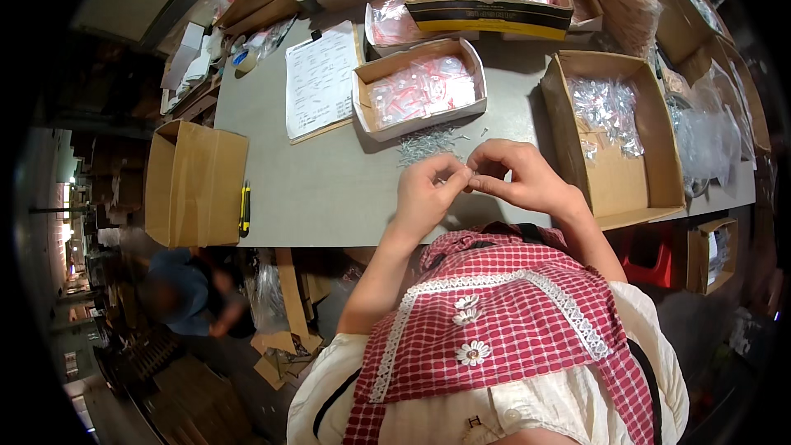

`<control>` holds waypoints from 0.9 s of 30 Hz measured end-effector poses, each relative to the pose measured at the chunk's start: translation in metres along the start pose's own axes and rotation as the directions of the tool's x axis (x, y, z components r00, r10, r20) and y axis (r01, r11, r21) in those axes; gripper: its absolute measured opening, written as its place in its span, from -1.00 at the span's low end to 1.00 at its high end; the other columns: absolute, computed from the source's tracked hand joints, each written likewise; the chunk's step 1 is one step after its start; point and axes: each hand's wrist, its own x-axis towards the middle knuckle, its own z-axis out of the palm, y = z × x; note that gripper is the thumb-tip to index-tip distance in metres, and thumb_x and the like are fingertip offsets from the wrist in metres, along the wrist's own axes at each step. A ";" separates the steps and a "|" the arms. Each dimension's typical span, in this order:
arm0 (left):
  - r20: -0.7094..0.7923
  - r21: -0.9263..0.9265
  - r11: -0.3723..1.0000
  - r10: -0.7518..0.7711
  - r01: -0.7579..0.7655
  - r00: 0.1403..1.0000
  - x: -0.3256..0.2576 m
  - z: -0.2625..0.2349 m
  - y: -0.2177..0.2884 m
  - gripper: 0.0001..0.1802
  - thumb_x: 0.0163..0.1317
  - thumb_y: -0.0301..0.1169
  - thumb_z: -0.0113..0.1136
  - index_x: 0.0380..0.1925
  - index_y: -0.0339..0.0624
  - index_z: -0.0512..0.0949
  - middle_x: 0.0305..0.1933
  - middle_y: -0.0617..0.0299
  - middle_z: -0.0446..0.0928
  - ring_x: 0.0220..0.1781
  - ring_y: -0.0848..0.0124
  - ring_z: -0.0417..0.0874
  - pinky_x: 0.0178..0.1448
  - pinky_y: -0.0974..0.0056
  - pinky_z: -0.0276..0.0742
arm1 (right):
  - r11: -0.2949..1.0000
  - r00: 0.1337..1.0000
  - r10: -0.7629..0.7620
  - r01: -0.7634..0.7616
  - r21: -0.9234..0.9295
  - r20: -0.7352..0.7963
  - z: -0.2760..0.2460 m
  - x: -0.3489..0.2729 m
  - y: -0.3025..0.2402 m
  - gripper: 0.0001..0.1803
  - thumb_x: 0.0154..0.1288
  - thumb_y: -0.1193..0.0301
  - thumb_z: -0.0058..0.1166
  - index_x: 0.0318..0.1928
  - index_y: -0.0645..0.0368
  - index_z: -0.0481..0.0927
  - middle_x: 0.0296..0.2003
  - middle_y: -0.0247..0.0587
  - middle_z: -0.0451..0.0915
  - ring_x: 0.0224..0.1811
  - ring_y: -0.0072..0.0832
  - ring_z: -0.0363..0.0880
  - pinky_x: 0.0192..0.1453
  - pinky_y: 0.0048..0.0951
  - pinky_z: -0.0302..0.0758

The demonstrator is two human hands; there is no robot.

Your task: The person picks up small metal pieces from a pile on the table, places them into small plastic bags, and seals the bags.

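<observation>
Over the near part of the grey table, my left hand and my right hand meet fingertip to fingertip. Both are closed in a pinch; whatever small thing sits between them is mostly hidden by the fingers. Just beyond lies a heap of small silvery screws, with a few strays to its right. Behind that heap, a white cardboard tray holds many small clear plastic bags with red strips. At my right, an open brown box contains a mound of clear bags with silvery pieces.
A clipboard with a written sheet lies left of the tray. A brown carton and a yellow-black utility knife are at the table's left edge. Farther back stands a black-yellow box of bags. Another person is at lower left.
</observation>
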 end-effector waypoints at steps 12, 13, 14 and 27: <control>-0.078 0.042 0.994 0.104 -0.101 0.992 -0.009 0.010 0.001 -0.91 0.16 -0.51 0.26 -0.47 -0.33 0.60 -0.48 0.33 0.61 -0.41 0.62 0.55 -0.32 0.43 0.44 | 0.981 0.987 0.005 -0.036 -0.190 -0.159 0.016 -0.001 -0.004 -0.80 0.03 0.39 0.21 -0.45 0.25 0.49 -0.56 -0.18 0.49 -0.53 -0.37 0.47 -0.42 -0.34 0.40; -0.095 0.075 0.991 0.122 -0.115 0.988 -0.010 0.010 0.001 -0.90 0.15 -0.52 0.25 -0.48 -0.33 0.58 -0.50 0.32 0.61 -0.42 0.61 0.54 -0.32 0.42 0.44 | 0.964 0.981 -0.032 -0.021 -0.266 -0.192 0.016 -0.001 -0.006 -0.79 0.04 0.37 0.22 -0.46 0.24 0.49 -0.55 -0.15 0.52 -0.50 -0.28 0.52 -0.39 -0.30 0.44; -0.111 0.109 0.986 0.139 -0.127 0.984 -0.010 0.010 0.004 -0.90 0.14 -0.53 0.24 -0.50 -0.34 0.57 -0.52 0.30 0.60 -0.44 0.59 0.54 -0.32 0.41 0.45 | 0.940 0.973 -0.071 -0.008 -0.341 -0.221 0.016 -0.001 -0.007 -0.78 0.06 0.35 0.22 -0.47 0.23 0.49 -0.55 -0.11 0.54 -0.48 -0.19 0.57 -0.37 -0.26 0.48; 0.092 0.680 0.547 0.597 -0.488 0.797 0.007 0.003 -0.006 -0.41 -0.07 -0.42 0.47 0.06 -0.22 0.56 0.12 0.05 0.54 0.26 0.05 0.51 0.29 -0.02 0.39 | 0.931 0.921 0.342 -0.304 0.202 -0.187 0.015 0.007 0.025 -0.81 0.13 0.38 0.19 -0.43 0.26 0.56 -0.60 -0.33 0.53 -0.55 -0.65 0.47 -0.45 -0.48 0.41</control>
